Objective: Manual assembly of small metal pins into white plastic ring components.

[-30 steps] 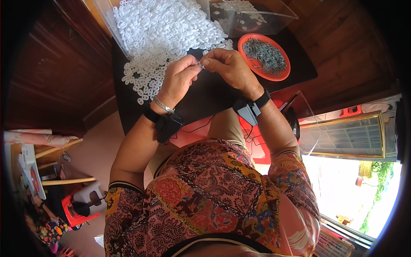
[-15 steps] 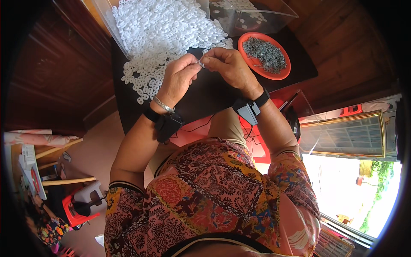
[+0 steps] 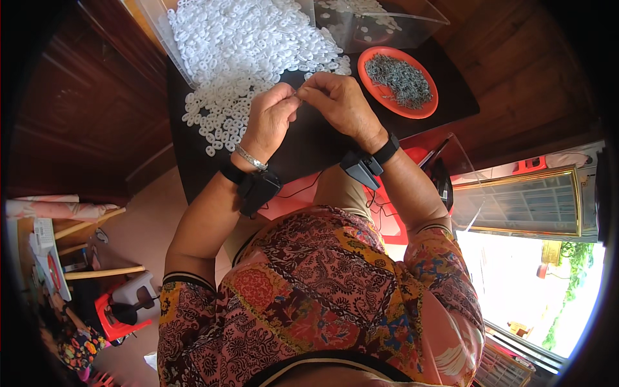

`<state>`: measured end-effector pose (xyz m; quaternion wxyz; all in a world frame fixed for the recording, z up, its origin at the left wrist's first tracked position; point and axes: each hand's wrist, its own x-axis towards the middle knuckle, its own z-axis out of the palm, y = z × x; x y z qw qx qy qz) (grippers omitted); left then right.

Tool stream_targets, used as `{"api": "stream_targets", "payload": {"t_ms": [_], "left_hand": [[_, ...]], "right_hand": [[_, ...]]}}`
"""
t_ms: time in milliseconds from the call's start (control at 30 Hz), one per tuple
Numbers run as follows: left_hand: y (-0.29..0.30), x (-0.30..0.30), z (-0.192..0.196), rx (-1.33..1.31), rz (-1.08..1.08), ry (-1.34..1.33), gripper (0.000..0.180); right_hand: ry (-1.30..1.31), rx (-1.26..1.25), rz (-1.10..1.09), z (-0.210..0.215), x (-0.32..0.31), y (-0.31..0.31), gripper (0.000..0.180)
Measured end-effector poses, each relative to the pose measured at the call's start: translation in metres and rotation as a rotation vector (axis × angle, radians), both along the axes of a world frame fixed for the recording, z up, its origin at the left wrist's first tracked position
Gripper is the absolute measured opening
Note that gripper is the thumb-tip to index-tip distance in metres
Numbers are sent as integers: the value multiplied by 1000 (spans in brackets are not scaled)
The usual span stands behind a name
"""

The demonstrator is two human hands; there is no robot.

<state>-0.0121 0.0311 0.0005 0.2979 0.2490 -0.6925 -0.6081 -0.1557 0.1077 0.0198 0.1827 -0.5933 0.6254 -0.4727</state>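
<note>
My left hand (image 3: 269, 119) and my right hand (image 3: 342, 106) meet above the dark table, fingertips pinched together and touching. A tiny whitish piece sits at the left fingertips, mostly covered; what the right fingers pinch is too small to make out. Just beyond my left hand spreads a big heap of small white plastic pieces with two holes each (image 3: 242, 42), spilling from a clear box onto the table. To the right of my right hand stands an orange plate (image 3: 382, 97) bearing a mound of small grey metal parts (image 3: 401, 80).
Another clear plastic box (image 3: 387, 35) lies at the table's far right, with white pieces showing through it. Black devices (image 3: 259, 192) are strapped to both wrists. Cables and a red stool lie below the dark tabletop (image 3: 306, 145). Another person (image 3: 78, 338) is at the far lower left.
My right hand has shifted slightly left and its wrist has turned, so its fingertips close over the small piece. My left hand has barely moved. The plate appears slightly higher.
</note>
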Motion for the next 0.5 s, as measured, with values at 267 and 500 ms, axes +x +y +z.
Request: {"api": "stream_targets", "payload": {"t_ms": [267,500], "left_hand": [[-3,1,4,21,-30,14,17],[-11,7,6,149,-43,38,15]], "right_hand": [[-84,8,53,-2,-10,0,21],[-316,98,140,-9,-24,10,26]]}}
